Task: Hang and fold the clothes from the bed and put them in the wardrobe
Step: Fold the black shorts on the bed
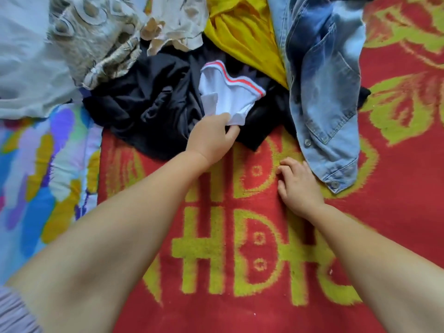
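left hand [211, 138] pinches white garment [228, 94] | right hand [298, 186] rests loosely curled on red blanket [240, 308] | yellow pattern resembles "HD"

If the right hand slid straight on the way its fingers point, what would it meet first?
The right hand rests on the red blanket, fingers aimed up and left. Going on, it would probably reach the black garment first; the denim jacket lies beside it, out of that line.
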Available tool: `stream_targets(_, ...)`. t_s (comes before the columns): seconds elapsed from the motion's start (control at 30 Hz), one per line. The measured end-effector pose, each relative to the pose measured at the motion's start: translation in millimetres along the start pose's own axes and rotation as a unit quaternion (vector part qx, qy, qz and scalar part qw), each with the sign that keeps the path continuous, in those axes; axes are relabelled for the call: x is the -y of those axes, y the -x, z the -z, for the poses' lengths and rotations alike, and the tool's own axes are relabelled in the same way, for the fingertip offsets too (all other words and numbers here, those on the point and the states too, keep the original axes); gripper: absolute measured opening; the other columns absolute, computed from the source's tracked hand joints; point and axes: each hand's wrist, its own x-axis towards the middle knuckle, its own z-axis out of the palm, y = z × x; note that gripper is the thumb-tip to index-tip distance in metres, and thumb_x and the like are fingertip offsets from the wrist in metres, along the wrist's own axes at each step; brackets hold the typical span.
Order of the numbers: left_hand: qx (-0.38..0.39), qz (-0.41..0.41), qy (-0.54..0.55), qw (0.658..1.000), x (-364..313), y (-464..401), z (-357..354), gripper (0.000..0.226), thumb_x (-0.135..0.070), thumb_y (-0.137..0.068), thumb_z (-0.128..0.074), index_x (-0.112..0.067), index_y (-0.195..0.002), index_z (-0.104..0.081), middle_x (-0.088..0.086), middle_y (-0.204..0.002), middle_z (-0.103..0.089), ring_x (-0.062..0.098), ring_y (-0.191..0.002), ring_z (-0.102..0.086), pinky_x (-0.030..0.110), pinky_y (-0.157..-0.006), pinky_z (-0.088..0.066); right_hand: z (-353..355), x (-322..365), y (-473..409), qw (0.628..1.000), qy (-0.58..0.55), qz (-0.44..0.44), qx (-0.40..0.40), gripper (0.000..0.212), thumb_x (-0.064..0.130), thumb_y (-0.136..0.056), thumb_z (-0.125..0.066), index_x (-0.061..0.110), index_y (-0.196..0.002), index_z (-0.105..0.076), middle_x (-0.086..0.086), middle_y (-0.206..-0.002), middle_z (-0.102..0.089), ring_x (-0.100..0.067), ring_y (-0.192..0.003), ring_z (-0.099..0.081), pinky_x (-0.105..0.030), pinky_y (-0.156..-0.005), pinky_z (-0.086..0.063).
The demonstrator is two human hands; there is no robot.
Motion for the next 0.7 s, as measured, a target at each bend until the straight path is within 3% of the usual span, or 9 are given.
stream_targets(0.13, 0.019, 0.037, 0.039, 0.998, -30.8, 42.6, 58.7, 0.043, -0.028, -0.097, -0.045, -0.016, -0.058, -0.031, 0.023, -0.074, -0.058, 0.041, -0.078, -0.054, 0.041, -0.063, -0.03, 46.6, 33.5, 22.2, 0.977, -0.078, -0.081, 0.179, 0.051, 0.028, -0.096, -0.048, 0.015, -0.143, -0.034, -0.008, -0.148, -0.033, -0.026, -0.135, -0.033, -0.042, -0.109, -0.034)
stream_targets(0.27, 0.019, 0.0, 0.066, 0.998, -110.2, 82.8, 124.7, 0.036, -0.025, -0.095, -0.049, -0.017, -0.063, -0.035, 0.027, -0.081, -0.062, 0.042, -0.077, -0.055, 0.037, -0.06, -0.026, 152.4, 82.4, 34.4, 0.978, -0.187, -0.076, 0.049, 0.072, 0.021, -0.091, -0.06, 0.01, -0.151, -0.021, -0.014, -0.148, -0.034, -0.027, -0.137, -0.032, -0.035, -0.112, -0.027)
stream_targets(0.37, -0.009, -0.041, 0.078, 0.996, -160.0, 110.1, 182.5, 0.037, -0.025, -0.093, -0.052, -0.013, -0.06, -0.04, 0.027, -0.076, -0.061, 0.04, -0.073, -0.054, 0.037, -0.057, -0.026, 241.3, 126.0, 40.2, 0.968, -0.249, -0.024, -0.016, 0.072, 0.023, -0.087, -0.065, 0.007, -0.146, -0.028, -0.012, -0.144, -0.04, -0.025, -0.132, -0.039, -0.042, -0.109, -0.034)
stream_targets(0.47, -0.01, -0.094, 0.119, 0.988, -192.7, 130.6, 235.3, 0.034, -0.023, -0.093, -0.055, -0.001, -0.068, -0.052, 0.025, -0.075, -0.061, 0.039, -0.074, -0.055, 0.038, -0.061, -0.035, 319.2, 152.9, 50.0, 0.98, -0.195, -0.005, -0.027, 0.037, 0.03, -0.091, -0.053, 0.02, -0.127, -0.055, -0.008, -0.13, -0.053, -0.021, -0.112, -0.051, -0.037, -0.095, -0.043)
stream_targets(0.53, -0.049, -0.09, 0.206, 0.973, -208.1, 140.1, 269.1, 0.039, -0.028, -0.091, -0.055, 0.005, -0.071, -0.056, 0.022, -0.07, -0.061, 0.035, -0.07, -0.055, 0.036, -0.06, -0.033, 365.1, 166.2, 62.2, 0.984, -0.171, 0.022, -0.041, 0.024, 0.023, -0.09, -0.044, 0.022, -0.09, -0.068, -0.004, -0.092, -0.063, -0.023, -0.088, -0.057, -0.028, -0.069, -0.038)
stream_targets(0.57, -0.08, -0.079, 0.248, 0.962, -213.0, 142.8, 285.7, 0.041, -0.031, -0.09, -0.053, 0.006, -0.074, -0.058, 0.021, -0.067, -0.058, 0.033, -0.066, -0.053, 0.037, -0.06, -0.034, 387.4, 174.3, 69.4, 0.98, -0.19, 0.03, -0.055, 0.025, 0.016, -0.089, -0.044, 0.018, -0.078, -0.066, -0.003, -0.078, -0.061, -0.023, -0.077, -0.055, -0.029, -0.062, -0.035)
stream_targets(0.63, -0.146, -0.072, 0.308, 0.937, -215.6, 144.8, 315.1, 0.037, -0.029, -0.093, -0.055, 0.002, -0.072, -0.053, 0.011, -0.06, -0.047, 0.021, -0.056, -0.043, 0.034, -0.056, -0.033, 431.4, 194.2, 81.6, 0.967, -0.238, 0.044, -0.08, 0.025, 0.002, -0.085, -0.046, 0.013, -0.067, -0.059, -0.001, -0.067, -0.06, -0.02, -0.066, -0.056, -0.024, -0.058, -0.043)
stream_targets(0.7, -0.178, -0.078, 0.355, 0.915, -212.8, 150.2, 336.3, 0.025, -0.031, -0.089, -0.063, -0.009, -0.086, -0.052, 0.0, -0.072, -0.05, 0.011, -0.063, -0.047, 0.022, -0.058, -0.038, 472.7, 218.6, 92.8, 0.952, -0.267, 0.069, -0.135, 0.025, -0.003, -0.082, -0.046, 0.013, -0.065, -0.056, 0.004, -0.064, -0.056, -0.012, -0.06, -0.051, -0.018, -0.052, -0.04)
